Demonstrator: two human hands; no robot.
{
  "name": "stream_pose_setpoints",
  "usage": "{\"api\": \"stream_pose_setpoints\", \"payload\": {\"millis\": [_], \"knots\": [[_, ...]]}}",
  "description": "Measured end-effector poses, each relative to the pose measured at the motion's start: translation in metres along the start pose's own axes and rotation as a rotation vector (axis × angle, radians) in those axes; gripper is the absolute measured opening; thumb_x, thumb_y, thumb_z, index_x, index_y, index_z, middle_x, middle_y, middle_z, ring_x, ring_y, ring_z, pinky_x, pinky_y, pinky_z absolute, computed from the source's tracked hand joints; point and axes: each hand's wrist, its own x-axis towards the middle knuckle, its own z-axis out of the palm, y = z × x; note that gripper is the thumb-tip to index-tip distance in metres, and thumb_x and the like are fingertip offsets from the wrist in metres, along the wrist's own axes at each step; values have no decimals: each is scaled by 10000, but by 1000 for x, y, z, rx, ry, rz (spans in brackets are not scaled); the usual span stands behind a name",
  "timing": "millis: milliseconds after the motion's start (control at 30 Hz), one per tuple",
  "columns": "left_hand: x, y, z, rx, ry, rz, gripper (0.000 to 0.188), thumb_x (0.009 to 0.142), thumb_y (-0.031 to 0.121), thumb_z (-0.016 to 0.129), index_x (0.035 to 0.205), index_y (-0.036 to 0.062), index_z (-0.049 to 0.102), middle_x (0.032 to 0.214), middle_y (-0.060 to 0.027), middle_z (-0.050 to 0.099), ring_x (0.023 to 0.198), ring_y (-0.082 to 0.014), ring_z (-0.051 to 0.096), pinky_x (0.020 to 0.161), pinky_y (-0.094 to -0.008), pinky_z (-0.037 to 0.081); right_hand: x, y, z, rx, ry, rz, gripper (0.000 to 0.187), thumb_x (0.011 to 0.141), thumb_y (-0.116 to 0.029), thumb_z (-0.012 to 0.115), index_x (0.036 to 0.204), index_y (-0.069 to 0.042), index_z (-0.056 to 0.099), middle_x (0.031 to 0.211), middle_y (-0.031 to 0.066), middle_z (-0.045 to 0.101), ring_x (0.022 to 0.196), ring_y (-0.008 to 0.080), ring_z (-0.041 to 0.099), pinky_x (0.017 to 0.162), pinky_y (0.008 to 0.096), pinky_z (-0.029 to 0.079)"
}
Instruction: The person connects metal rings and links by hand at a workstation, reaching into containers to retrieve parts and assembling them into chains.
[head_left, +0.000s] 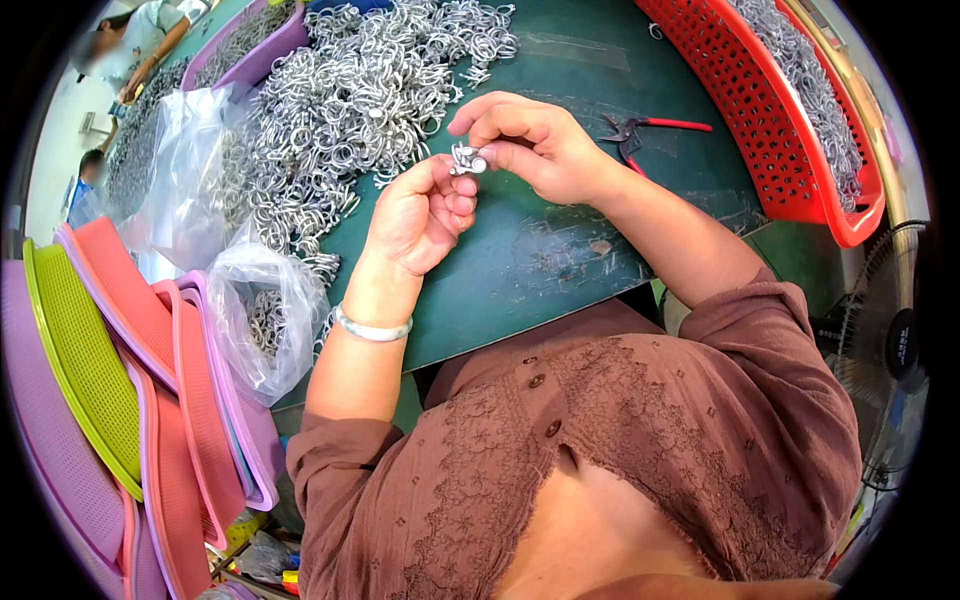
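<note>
Over the near part of the green table, my left hand (422, 215) is closed in a pinch on a small silver-grey metal ring piece (466, 160). My right hand (540, 148) reaches in from the other side, its thumb and forefinger closed at the piece's right edge. The fingertips partly cover the piece, so its full shape does not show. Just beyond my hands lies a large heap of similar grey metal ring pieces (350, 90). Red-handled cutting pliers (632, 128) rest on the table to the right of my right hand.
A red perforated basket (735, 100) of grey pieces stands at the right, with a fan (885, 340) below it. Clear plastic bags (265, 310) and stacked coloured baskets (85, 370) line the left. Far left, a purple basket (262, 50) holds pieces; another person (145, 45) sits beyond.
</note>
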Motion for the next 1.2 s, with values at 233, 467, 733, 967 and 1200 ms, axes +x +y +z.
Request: {"api": "stream_pose_setpoints", "payload": {"millis": [233, 467, 733, 967, 1200], "knots": [[0, -3, 3, 205, 4, 103, 187, 850, 165, 426, 832, 15, 535, 706, -61, 574, 538, -114, 523, 451, -213, 410, -2, 4, 3, 593, 30, 369, 63, 820, -13, 516, 854, 13, 562, 919, 81, 571, 702, 113, 535, 625, 240, 444], [-2, -8, 13, 503, 85, 565, 91, 828, 77, 506, 900, 29, 533, 786, -49, 579, 640, -107, 546, 567, -216, 435, -2, 9, -7, 734, 119, 581, 85, 834, -60, 524, 882, 2, 557, 812, 67, 585, 686, 115, 560, 608, 236, 462], [3, -15, 9, 640, 122, 608, 80, 836, 91, 542, 886, 29, 549, 789, -17, 572, 664, -90, 534, 587, -210, 423, -2, 7, -4, 713, 115, 596, 88, 838, -59, 513, 889, -1, 555, 773, 48, 576, 660, 102, 545, 583, 221, 444], [10, -15, -1, 984, 108, 835, 76, 862, 82, 491, 846, 16, 525, 772, -7, 530, 643, -78, 477, 583, -203, 404, -1, 6, -4, 574, 107, 572, 105, 831, -61, 522, 909, -2, 561, 805, 35, 568, 667, 86, 519, 570, 212, 429], [8, -12, 4, 1179, 213, 946, 65, 813, 49, 513, 772, -1, 511, 699, -60, 498, 582, -124, 473, 546, -231, 394, -1, 4, -3, 485, 71, 510, 71, 820, -36, 519, 873, -19, 563, 863, 22, 557, 679, 81, 502, 586, 209, 420]]}}
